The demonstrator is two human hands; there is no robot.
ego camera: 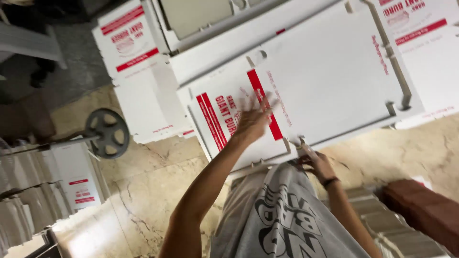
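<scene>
A large flat white cardboard box blank (330, 81) with red stripes and red print lies in front of me, over other blanks. My left hand (253, 119), blurred, rests with fingers spread on its printed end next to a red stripe. My right hand (316, 163), with a dark band at the wrist, grips the blank's near edge by a notched flap. My grey printed shirt fills the lower middle of the view.
More white blanks lie at the upper left (136, 62) and upper right (430, 38). A dark wheel on a rod (107, 133) and stacked white boxes (79, 179) sit left on the marble floor (153, 186). A red-brown block (425, 210) lies right.
</scene>
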